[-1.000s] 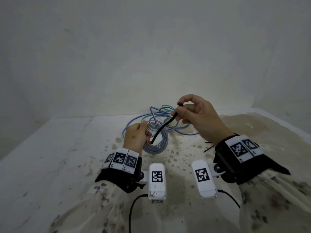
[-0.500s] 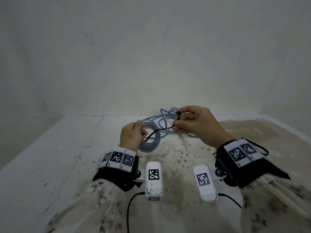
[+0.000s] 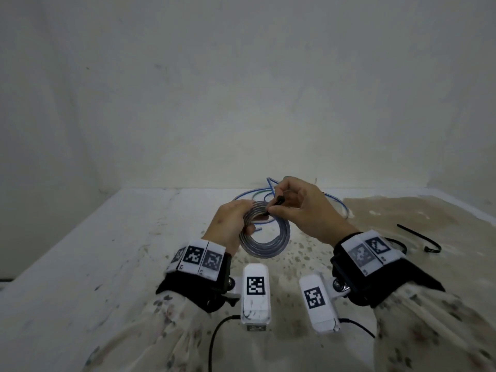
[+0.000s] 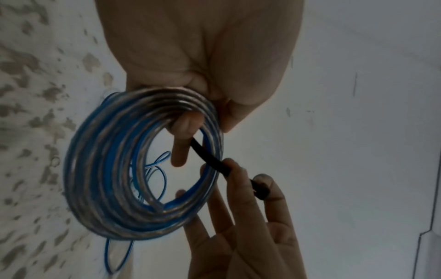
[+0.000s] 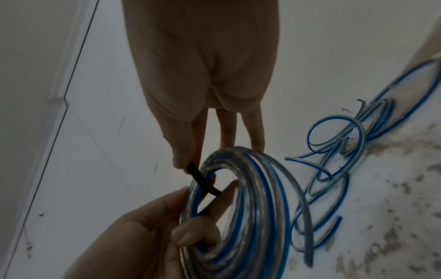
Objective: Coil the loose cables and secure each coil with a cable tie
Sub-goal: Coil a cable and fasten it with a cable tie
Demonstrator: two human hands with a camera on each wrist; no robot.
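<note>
tying step: left hand (image 3: 231,224) curled round coil (image 3: 265,234), right hand (image 3: 303,208) pinching tie (image 4: 210,160) mid-frame. next, thread tail through head, pull snug.

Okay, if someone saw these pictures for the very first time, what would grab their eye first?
Probably the coil of clear and blue cable at the table's centre, gripped by the left hand while the right hand pinches a black cable tie that passes through its ring. Behind the hands, a loose tangle of blue cable lies uncoiled. To the right, a spare black tie rests on the stained table.
</note>
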